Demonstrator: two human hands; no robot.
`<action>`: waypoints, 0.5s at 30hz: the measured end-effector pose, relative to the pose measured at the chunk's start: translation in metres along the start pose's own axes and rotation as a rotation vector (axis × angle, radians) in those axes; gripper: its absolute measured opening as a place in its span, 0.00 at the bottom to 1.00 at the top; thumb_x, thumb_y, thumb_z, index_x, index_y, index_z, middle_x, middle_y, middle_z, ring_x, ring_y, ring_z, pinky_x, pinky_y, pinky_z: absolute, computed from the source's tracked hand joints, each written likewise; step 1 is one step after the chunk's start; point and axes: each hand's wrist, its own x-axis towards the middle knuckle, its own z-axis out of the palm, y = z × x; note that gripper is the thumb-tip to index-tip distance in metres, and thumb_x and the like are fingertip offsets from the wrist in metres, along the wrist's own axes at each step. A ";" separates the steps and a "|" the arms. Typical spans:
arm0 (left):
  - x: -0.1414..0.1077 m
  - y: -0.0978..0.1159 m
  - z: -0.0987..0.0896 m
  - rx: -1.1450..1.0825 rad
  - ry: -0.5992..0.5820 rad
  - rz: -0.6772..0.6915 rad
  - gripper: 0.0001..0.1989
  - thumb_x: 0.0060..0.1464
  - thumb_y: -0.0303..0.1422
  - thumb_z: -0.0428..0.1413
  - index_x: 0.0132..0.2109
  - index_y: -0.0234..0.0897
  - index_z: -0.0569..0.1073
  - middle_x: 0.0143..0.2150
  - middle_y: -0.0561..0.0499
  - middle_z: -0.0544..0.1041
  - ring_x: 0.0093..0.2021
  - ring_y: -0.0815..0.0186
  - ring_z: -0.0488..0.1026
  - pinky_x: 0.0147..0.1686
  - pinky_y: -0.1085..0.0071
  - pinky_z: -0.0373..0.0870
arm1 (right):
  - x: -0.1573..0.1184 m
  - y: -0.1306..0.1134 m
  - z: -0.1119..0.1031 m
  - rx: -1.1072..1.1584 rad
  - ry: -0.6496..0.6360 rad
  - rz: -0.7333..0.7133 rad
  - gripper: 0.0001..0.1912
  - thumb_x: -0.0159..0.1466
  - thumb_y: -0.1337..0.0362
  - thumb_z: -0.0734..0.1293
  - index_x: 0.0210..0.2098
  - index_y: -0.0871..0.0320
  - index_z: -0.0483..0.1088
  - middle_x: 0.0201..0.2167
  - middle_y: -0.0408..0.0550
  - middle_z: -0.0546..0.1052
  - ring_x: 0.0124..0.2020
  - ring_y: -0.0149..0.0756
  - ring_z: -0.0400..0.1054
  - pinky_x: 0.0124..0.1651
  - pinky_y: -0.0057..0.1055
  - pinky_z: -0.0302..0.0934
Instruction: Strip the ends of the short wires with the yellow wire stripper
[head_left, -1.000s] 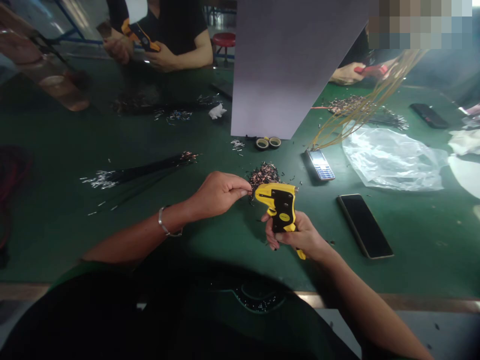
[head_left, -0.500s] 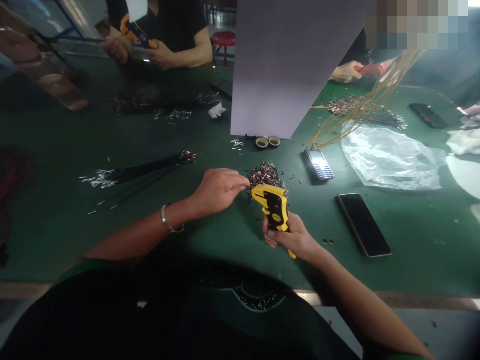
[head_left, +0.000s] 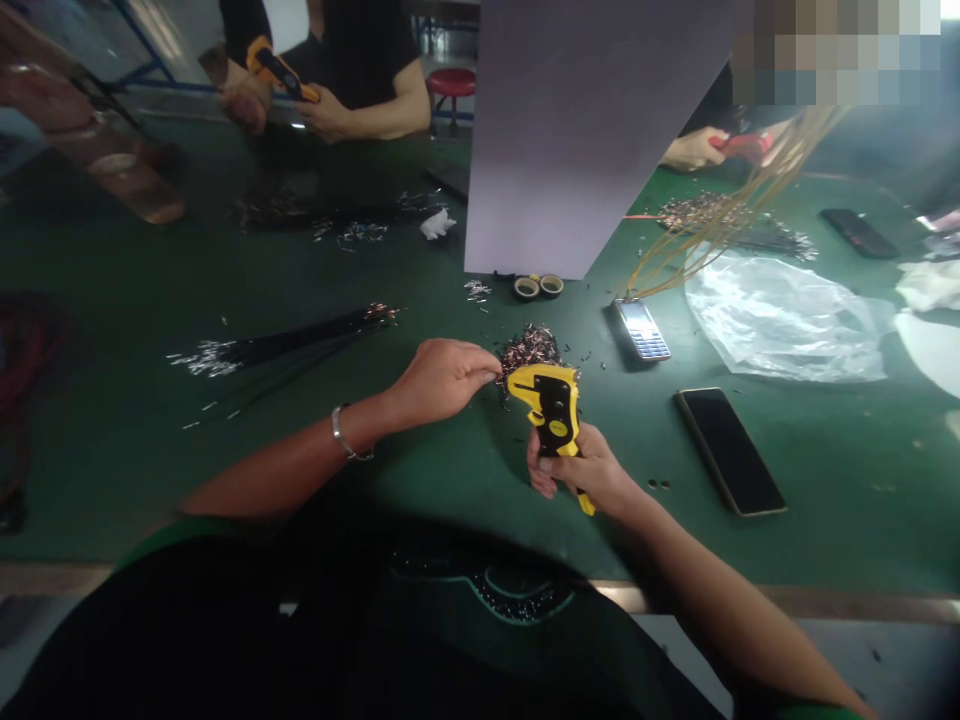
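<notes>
My right hand [head_left: 581, 468] is wrapped round the handle of a yellow and black wire stripper [head_left: 553, 405], whose jaws point left. Just left of the jaws, my left hand [head_left: 446, 382] pinches with thumb and fingertips; what lies between them is too small to make out. Behind the tool's head is a heap of short dark and coppery wire scraps [head_left: 531, 346], partly hidden by it. A bundle of black wires [head_left: 300, 335] lies on the table left of my left hand, pale ends to the left and coppery ends to the right.
A grey upright panel [head_left: 555, 140] rises behind two tape rolls [head_left: 538, 287]. To the right lie a keypad phone [head_left: 641, 330], a black smartphone [head_left: 730, 450] and a clear plastic bag [head_left: 787, 320]. Across the table, a co-worker's hands [head_left: 326, 112] hold an orange tool [head_left: 281, 72].
The wire stripper's head has tilted slightly, its jaws a little higher and more level. My left hand stays pinched beside it. The whole view has shifted slightly.
</notes>
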 end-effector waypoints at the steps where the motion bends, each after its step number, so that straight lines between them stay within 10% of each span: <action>1: 0.000 -0.001 0.000 -0.007 0.014 0.000 0.10 0.59 0.29 0.53 0.38 0.39 0.81 0.35 0.49 0.82 0.35 0.65 0.76 0.38 0.70 0.67 | 0.001 0.000 0.000 0.004 -0.002 -0.010 0.11 0.53 0.64 0.74 0.31 0.59 0.68 0.19 0.39 0.69 0.17 0.29 0.62 0.22 0.31 0.60; 15: -0.004 0.003 -0.002 0.061 -0.007 0.068 0.09 0.60 0.26 0.54 0.40 0.38 0.81 0.35 0.50 0.83 0.35 0.67 0.78 0.38 0.71 0.69 | -0.002 -0.003 0.001 -0.130 0.024 0.006 0.13 0.53 0.60 0.75 0.32 0.59 0.69 0.22 0.42 0.69 0.19 0.31 0.63 0.23 0.33 0.62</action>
